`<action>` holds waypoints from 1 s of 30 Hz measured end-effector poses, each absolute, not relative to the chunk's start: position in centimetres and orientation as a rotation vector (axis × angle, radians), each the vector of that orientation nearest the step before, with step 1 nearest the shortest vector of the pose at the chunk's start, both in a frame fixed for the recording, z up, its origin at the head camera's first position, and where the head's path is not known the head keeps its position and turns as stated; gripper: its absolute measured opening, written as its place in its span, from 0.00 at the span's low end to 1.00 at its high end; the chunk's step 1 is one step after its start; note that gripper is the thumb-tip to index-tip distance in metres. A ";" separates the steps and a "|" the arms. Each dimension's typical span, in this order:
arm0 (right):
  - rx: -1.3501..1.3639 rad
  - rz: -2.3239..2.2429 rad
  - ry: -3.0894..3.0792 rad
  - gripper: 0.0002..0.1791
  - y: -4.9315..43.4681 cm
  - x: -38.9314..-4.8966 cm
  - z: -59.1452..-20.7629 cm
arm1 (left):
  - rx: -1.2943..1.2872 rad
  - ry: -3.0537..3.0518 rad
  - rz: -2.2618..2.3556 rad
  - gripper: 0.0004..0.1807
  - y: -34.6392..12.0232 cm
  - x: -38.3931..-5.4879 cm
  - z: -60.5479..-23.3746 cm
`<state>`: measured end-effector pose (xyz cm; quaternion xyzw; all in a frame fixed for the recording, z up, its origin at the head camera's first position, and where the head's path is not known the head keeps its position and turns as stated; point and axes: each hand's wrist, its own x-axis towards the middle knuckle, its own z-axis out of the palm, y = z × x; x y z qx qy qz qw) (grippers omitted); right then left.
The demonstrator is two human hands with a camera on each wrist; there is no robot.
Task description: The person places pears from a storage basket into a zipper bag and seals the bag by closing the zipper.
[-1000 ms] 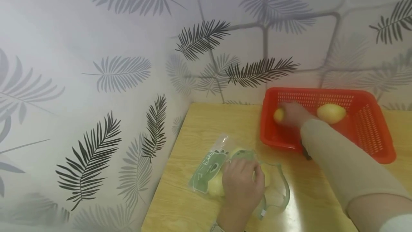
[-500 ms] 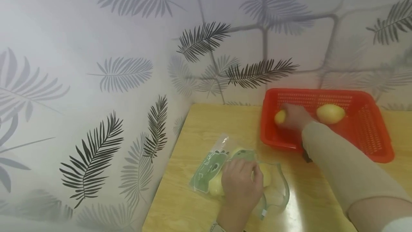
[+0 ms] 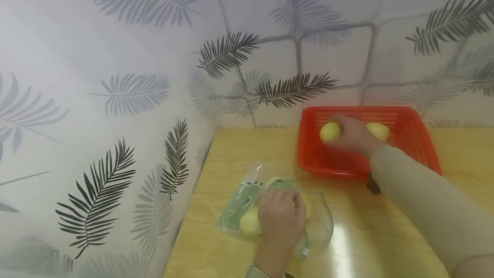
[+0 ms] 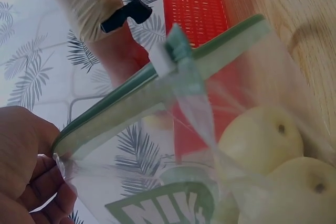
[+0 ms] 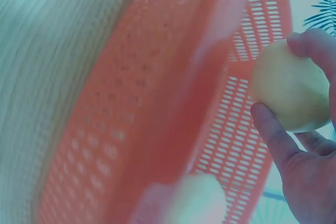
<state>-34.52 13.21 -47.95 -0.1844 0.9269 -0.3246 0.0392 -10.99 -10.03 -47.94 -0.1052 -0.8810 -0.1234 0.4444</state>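
Note:
My right hand grips a round, pale yellow pear between thumb and fingers, over the left part of a red plastic basket. A second pear lies in the basket, partly behind that hand. Lower in the head view, my left hand is at a clear zip bag with green print, lying on the table. In the left wrist view its thumb and fingers pinch the bag's edge by the green zip strip. Several pears are inside the bag, and a white slider sits on the strip.
The wooden table meets a feather-patterned wall at its left side and back. The basket stands near the back wall, to the right of and behind the bag. A dark wrist strap shows on the right sleeve.
My right hand has raised the pear a little from low in the basket, and more of the fruit shows. The left hand stays at the bag. The head view has shifted slightly.

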 end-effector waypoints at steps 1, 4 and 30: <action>-0.574 -1.002 2.853 0.42 13.4 -34.4 -47.6 | -0.262 -2.188 -0.304 0.07 -10.0 -11.0 -48.0; -0.592 -1.032 2.875 0.40 13.6 -33.5 -46.5 | -0.259 -2.188 -0.294 0.07 -9.9 -11.1 -48.1; -0.887 -1.148 2.959 0.35 14.3 -20.1 -44.1 | -0.278 -2.178 -0.324 0.07 -9.2 -11.1 -48.1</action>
